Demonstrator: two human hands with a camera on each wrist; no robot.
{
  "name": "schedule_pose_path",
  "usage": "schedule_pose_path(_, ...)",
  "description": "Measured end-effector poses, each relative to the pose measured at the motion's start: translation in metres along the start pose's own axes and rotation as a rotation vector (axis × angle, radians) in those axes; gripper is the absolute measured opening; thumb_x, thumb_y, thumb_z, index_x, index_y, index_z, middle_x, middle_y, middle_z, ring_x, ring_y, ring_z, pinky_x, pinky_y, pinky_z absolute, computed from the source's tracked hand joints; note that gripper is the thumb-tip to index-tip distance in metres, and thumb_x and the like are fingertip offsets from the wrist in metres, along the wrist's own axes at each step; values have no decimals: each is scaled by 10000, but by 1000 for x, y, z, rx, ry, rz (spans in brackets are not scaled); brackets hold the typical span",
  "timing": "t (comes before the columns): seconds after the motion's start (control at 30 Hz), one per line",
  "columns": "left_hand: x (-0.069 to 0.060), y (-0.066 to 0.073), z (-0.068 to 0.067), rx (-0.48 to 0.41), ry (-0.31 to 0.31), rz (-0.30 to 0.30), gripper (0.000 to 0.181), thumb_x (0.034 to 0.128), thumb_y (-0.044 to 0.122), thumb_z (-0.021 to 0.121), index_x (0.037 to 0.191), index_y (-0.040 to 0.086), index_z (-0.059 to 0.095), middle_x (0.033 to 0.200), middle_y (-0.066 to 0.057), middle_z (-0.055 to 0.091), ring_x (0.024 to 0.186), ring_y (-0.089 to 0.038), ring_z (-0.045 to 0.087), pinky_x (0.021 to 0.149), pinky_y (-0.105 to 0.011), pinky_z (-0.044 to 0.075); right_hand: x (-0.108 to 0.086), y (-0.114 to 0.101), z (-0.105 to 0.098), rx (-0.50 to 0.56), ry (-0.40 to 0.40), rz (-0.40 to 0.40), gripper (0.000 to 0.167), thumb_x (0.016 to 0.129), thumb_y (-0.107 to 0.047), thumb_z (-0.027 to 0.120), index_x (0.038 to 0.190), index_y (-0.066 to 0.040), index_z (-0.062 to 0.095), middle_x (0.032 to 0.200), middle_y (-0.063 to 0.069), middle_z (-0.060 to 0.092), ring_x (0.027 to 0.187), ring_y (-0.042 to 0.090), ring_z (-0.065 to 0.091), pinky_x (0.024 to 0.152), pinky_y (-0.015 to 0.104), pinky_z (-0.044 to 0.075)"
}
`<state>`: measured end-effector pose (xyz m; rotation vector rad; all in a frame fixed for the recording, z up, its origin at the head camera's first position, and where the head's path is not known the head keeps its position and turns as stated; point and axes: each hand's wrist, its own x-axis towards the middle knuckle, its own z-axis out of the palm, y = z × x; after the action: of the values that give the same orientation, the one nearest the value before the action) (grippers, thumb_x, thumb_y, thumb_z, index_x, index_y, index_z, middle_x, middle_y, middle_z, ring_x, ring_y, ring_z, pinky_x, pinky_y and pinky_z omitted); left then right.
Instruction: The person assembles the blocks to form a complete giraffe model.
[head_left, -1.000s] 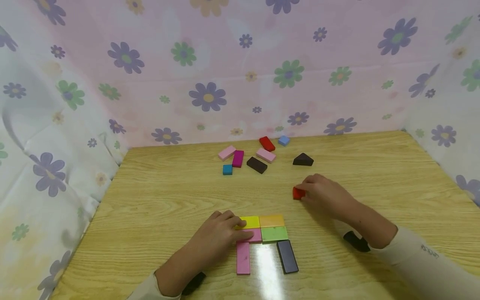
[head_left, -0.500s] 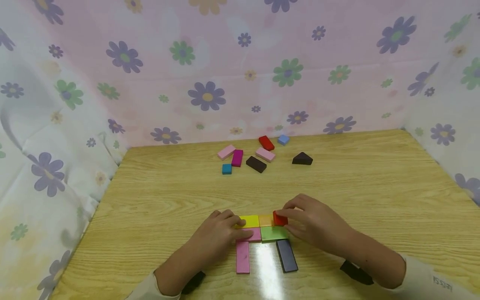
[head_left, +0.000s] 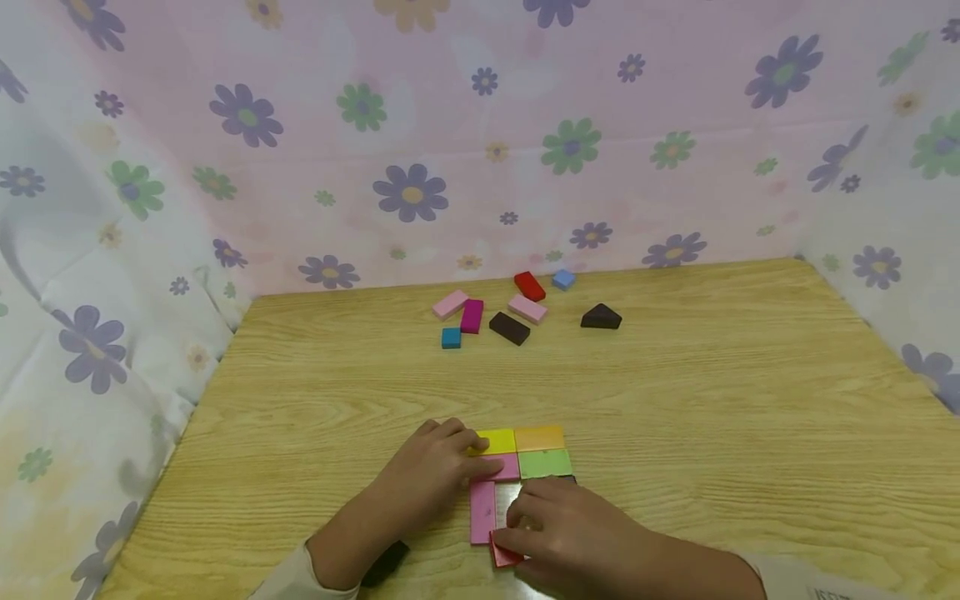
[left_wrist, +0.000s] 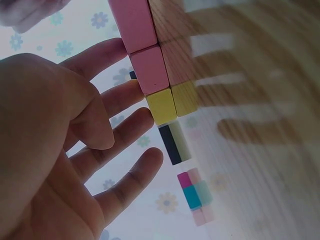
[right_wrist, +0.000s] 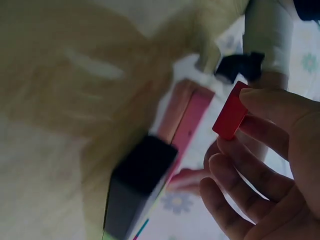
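Observation:
My right hand (head_left: 573, 533) pinches a red block (head_left: 505, 552) between thumb and fingers, by the near end of a lengthwise pink block (head_left: 482, 514). In the right wrist view the red block (right_wrist: 231, 111) looks raised off the table. My left hand (head_left: 427, 467) rests its extended fingertips against a yellow block (head_left: 498, 441) and a crosswise pink block (head_left: 509, 467). An orange block (head_left: 540, 438) and a green block (head_left: 545, 463) lie flush on their right. A black block (right_wrist: 142, 167) stretches toward me below the green one, mostly hidden by my right hand in the head view.
Farther back on the wooden table (head_left: 337, 375) lie loose blocks: teal (head_left: 451, 337), magenta (head_left: 472, 316), dark brown (head_left: 510, 328), two pink ones, red (head_left: 529, 286), light blue (head_left: 563, 279) and a dark triangle (head_left: 601, 317). A flowered cloth (head_left: 465, 150) encloses the back and sides.
My right hand has carried the red block from the right of the arrangement, over the orange block, then nearer to the lengthwise pink block's end. The left hand has stayed put.

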<state>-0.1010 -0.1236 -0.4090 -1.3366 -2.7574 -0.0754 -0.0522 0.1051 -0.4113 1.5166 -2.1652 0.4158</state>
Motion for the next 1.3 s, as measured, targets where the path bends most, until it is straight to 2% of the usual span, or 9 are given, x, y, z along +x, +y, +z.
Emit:
schedule_pose_path(0.13, 0, 0, -1, -10, -11, -2, 392, 930, 121, 682, 1228, 375, 716, 1157, 50, 708, 1097, -156, 607, 892, -349, 501, 5, -5, 8, -57, -11, -63, 201, 765, -316, 818, 947, -272, 747, 842, -131, 621, 792, 40, 551, 725, 164, 471)
schedule_pose_path(0.27, 0, 0, 0, -5, -4, 1, 398, 924, 113, 684, 1224, 371, 719, 1151, 50, 709, 1090, -153, 608, 888, -346, 501, 9, -8, 13, -139, -20, -119, 95, 881, -360, 726, 942, -287, 712, 818, -143, 602, 769, 34, 511, 711, 164, 442)
schedule_pose_path(0.5, -1, -1, 1, -1, 18, 8, 426, 899, 90, 699, 1219, 370, 722, 1143, 48, 709, 1077, -152, 608, 867, -336, 495, 11, -12, 18, -237, -70, -175, 91, 932, -376, 661, 925, -285, 661, 809, -141, 573, 781, 43, 476, 674, 157, 376)
schedule_pose_path(0.73, 0, 0, 0, 4, 28, 7, 438, 886, 71, 697, 1206, 368, 729, 1141, 52, 708, 1073, -151, 608, 857, -337, 494, 11, -13, 19, -244, -126, -151, 60, 935, -324, 654, 918, -268, 667, 812, -120, 567, 790, 62, 473, 673, 179, 382)
schedule_pose_path(0.93, 0, 0, 0, -3, 23, 0, 446, 884, 62, 692, 1204, 370, 729, 1144, 51, 706, 1077, -152, 605, 856, -336, 489, 12, -14, 18, -213, -172, -116, 98, 929, -372, 678, 952, -280, 701, 846, -115, 579, 790, 57, 460, 672, 171, 389)
schedule_pose_path(1.3, 0, -1, 2, -19, 8, -9, 414, 902, 93, 692, 1211, 365, 727, 1148, 43, 708, 1083, -157, 603, 882, -351, 497, 11, -13, 18, -222, -160, -107, 106, 890, -394, 713, 900, -293, 685, 811, -118, 544, 744, 57, 424, 631, 167, 351)
